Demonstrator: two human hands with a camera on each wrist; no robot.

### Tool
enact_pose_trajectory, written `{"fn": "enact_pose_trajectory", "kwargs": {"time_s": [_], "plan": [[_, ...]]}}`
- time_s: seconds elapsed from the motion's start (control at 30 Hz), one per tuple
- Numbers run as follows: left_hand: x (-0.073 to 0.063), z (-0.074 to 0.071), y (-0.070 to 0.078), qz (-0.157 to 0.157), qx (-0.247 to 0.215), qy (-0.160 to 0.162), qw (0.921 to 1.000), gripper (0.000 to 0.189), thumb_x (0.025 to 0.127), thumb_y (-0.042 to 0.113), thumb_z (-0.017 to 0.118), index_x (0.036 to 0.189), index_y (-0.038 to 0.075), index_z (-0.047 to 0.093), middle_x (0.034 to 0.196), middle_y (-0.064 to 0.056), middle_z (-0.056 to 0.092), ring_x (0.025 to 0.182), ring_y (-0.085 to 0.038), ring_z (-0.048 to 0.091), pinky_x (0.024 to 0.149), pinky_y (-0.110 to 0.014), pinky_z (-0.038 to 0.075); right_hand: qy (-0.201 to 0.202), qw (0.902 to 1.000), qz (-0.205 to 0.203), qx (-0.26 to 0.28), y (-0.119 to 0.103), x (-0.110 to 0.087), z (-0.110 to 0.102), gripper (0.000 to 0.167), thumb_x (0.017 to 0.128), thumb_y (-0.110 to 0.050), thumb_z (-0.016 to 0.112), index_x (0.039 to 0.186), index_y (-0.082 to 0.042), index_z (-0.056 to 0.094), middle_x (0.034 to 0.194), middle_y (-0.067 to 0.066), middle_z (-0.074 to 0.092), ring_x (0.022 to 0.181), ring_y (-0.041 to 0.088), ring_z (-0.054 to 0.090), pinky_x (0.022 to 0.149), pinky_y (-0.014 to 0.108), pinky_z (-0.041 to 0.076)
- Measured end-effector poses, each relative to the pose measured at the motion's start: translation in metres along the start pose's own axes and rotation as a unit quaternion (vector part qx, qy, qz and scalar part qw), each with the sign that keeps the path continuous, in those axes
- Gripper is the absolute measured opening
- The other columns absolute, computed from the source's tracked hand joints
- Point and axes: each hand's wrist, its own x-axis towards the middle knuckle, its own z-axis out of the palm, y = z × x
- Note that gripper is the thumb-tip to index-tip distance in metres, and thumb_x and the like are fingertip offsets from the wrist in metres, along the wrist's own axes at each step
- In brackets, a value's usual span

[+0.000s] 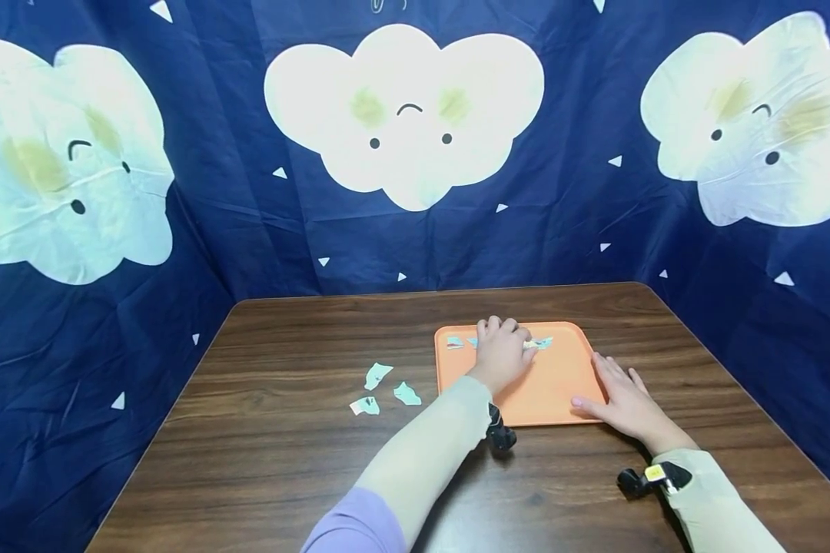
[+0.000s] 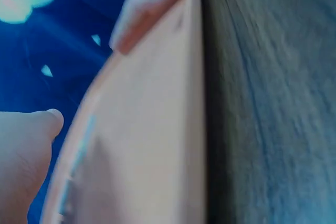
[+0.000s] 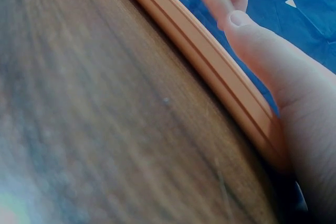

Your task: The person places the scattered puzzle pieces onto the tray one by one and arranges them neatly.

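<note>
On the table lies an orange tray (image 1: 553,392) with torn light-blue paper pieces along its far part. My left hand (image 1: 503,355) reaches over the tray's far part, fingers bent down towards the row and hiding some of it. Just right of its thumb lies one paper piece (image 1: 543,342); another paper piece (image 1: 454,343) sits near the far left corner. In the left wrist view the thumb (image 2: 44,129) shows nothing against its tip. My right hand (image 1: 625,403) rests at the tray's right edge, fingers extended along the outside and thumb (image 3: 257,40) over the rim.
Left of the tray, three torn paper pieces (image 1: 378,375) lie loose on the brown wooden table (image 1: 270,445). A blue cloth (image 1: 249,207) with white clouds hangs behind and on both sides. A small black wrist camera (image 1: 501,436) is strapped on the left arm.
</note>
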Motion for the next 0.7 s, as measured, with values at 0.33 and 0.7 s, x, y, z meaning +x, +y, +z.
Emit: {"fn": "enact_pose_trajectory", "kwargs": {"time_s": [0.33, 0.7], "plan": [[-0.022, -0.044, -0.026, 0.013, -0.123, 0.013, 0.9922, 0.023, 0.103, 0.039, 0.054, 0.120, 0.031, 0.068, 0.124, 0.009, 0.062, 0.108, -0.019, 0.042, 0.102, -0.046, 0.028, -0.003, 1.0000, 0.002, 0.004, -0.004, -0.001, -0.001, 0.110, 0.089, -0.060, 0.067, 0.155, 0.012, 0.016, 0.156, 0.038, 0.022, 0.146, 0.054, 0.018, 0.115, 0.068, 0.002], [-0.054, -0.080, -0.072, -0.004, -0.164, 0.044, 0.9855, 0.020, 0.100, 0.031, 0.058, 0.114, 0.025, 0.072, 0.118, 0.006, 0.065, 0.109, -0.021, 0.045, 0.101, -0.048, 0.029, -0.010, 0.9999, 0.001, 0.006, -0.004, -0.002, -0.002, 0.110, 0.089, -0.059, 0.066, 0.155, 0.012, 0.015, 0.156, 0.039, 0.021, 0.146, 0.055, 0.018, 0.115, 0.068, 0.000]]}}
